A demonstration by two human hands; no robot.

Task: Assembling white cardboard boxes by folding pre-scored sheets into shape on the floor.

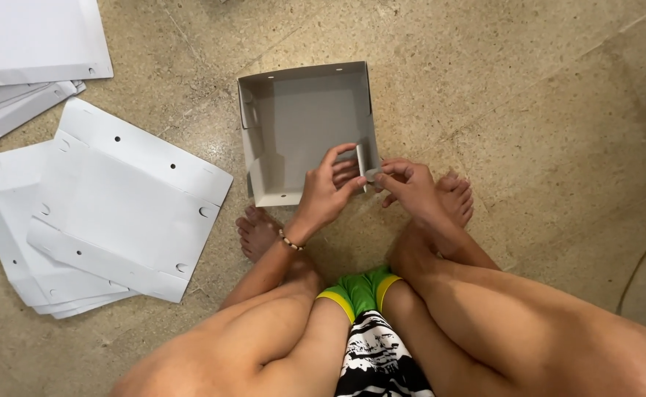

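Pinching 1 stiff flap of the grey cardboard box (301, 125) — fingers (345, 165) of left hand (328, 187) and right hand (409, 185) closed.

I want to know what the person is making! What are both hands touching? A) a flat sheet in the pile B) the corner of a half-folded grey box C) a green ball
B: the left hand and right hand meet at the near right corner of the folded-up box, pinching its flap.

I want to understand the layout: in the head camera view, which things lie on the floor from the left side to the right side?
Flat white cardboard sheets → half-folded grey box → left hand → right hand, both hands at the box's near right corner.
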